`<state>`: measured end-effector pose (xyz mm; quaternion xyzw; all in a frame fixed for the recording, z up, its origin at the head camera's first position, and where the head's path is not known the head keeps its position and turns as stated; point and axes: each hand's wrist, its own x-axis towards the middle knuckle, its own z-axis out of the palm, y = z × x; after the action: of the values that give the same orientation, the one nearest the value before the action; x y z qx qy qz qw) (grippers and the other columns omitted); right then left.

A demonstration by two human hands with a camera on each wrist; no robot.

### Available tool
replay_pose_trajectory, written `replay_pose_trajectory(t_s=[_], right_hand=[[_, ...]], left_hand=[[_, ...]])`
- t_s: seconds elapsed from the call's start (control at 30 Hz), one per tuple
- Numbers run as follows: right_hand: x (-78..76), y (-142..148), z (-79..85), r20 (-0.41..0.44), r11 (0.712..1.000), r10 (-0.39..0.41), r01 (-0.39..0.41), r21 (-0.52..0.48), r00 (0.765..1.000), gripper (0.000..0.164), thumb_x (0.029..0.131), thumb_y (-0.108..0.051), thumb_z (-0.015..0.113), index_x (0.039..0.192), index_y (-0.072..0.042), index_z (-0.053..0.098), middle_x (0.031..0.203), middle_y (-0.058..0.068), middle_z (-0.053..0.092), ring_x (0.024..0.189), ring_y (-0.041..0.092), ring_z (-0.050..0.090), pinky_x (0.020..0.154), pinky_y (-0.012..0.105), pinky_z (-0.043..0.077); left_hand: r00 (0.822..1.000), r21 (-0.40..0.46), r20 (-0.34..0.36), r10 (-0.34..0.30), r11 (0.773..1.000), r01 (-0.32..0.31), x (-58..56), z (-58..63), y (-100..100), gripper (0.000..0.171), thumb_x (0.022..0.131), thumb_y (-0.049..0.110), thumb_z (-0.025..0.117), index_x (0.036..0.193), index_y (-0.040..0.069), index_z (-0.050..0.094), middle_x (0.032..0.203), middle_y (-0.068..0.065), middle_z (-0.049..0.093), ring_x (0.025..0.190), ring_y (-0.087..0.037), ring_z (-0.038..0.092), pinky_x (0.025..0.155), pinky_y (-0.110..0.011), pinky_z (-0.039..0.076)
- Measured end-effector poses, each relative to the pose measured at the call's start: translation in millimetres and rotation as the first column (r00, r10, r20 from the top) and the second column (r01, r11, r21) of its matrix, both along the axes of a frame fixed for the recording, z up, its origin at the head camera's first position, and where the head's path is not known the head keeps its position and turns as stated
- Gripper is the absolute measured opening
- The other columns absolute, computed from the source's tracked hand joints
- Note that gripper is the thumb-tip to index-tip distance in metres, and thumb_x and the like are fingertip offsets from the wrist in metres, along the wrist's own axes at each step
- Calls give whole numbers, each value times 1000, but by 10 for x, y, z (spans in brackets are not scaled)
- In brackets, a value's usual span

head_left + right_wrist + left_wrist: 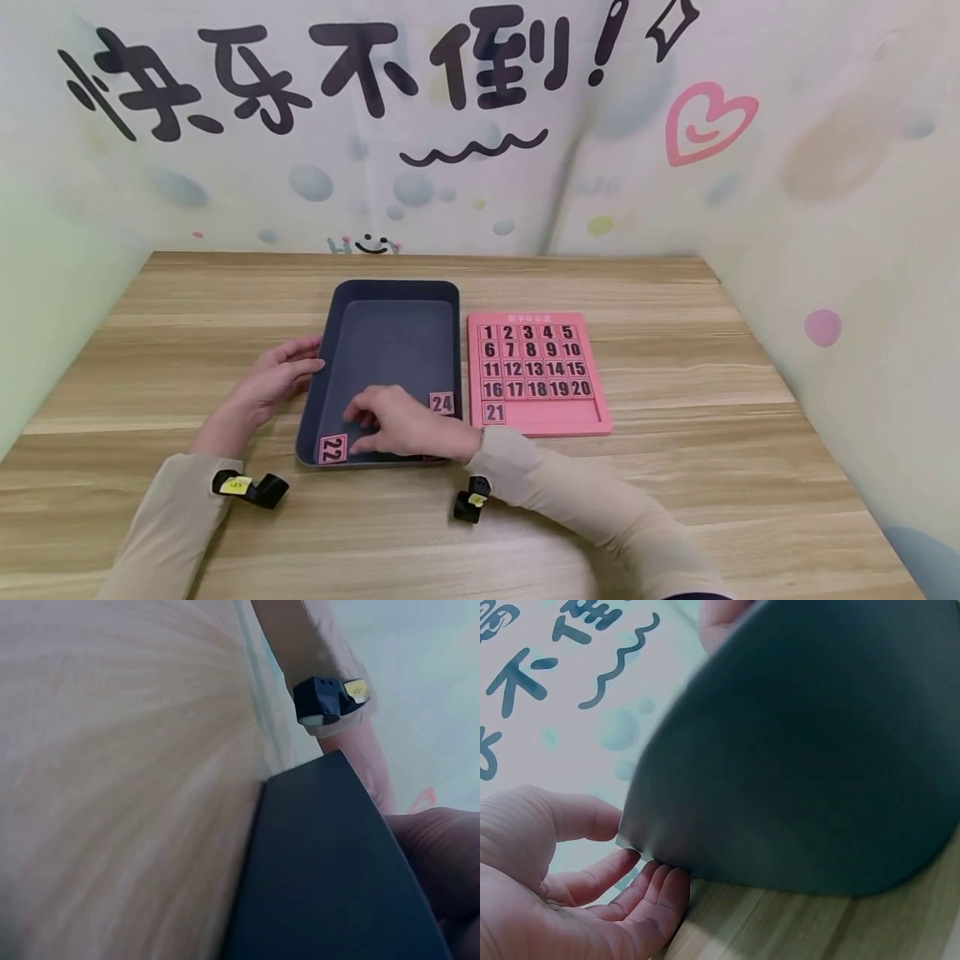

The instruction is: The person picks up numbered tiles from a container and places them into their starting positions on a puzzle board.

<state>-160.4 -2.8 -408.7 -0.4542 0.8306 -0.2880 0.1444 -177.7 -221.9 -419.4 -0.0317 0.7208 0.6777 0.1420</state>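
A dark blue-grey tray point(397, 333) lies on the wooden table. My left hand point(279, 379) holds its left wall, with the thumb at the rim and the other fingers low on the outside; the left wrist view shows thumb and fingertips at the edge of the tray point(795, 765). Over the front of the tray is my right hand point(405, 421), fingers bent and apart, nothing seen between them. Its thumb is close beside a pink number tile marked 22 point(333, 449). A tile marked 24 point(442, 403) lies by the right wall. Another tile is mostly hidden under the right wrist.
Right of the tray lies a pink number board point(551, 421), its tiles 1 to 20 in rows and 21 in the bottom row. A printed cloth point(480, 192) hangs behind the table point(675, 350). Both wrists carry small black cameras.
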Motion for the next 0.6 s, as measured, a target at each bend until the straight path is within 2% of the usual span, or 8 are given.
replay_pose_trajectory(t_s=[0.17, 0.37, 0.6], right_hand=[[34, -96, -31, -62, 998, 30, -26, 62, 998, 32, 79, -17, 76, 107, -6, 66, 96, 3, 61, 84, 7, 55, 71, 7, 39], [57, -179, -41, -104, 992, 34, -22, 122, 994, 29, 81, -18, 75, 107, -9, 67, 97, 0, 60, 82, 5, 53, 69, 9, 40], [55, -205, -47, -165, 988, 60, -36, 147, 984, 22, 81, -19, 75, 101, -10, 69, 93, -1, 58, 78, 5, 52, 66, 9, 39]], left_hand=[[1000, -16, -4, -6, 1000, 6, 2, -8, -4, 62, 94, 9, 54, 143, -11, 21, 106, 10, 53, 93, 1, 53, 78, -20, 46], [1000, -17, -3, -5, 1000, 5, 6, -14, -6, 62, 94, 8, 53, 143, -11, 20, 106, 11, 52, 92, 2, 53, 78, -20, 46], [1000, -5, -2, 1, 1000, -1, 2, -18, -10, 63, 93, 9, 54, 143, -11, 21, 103, 13, 53, 91, 2, 53, 77, -20, 46]])
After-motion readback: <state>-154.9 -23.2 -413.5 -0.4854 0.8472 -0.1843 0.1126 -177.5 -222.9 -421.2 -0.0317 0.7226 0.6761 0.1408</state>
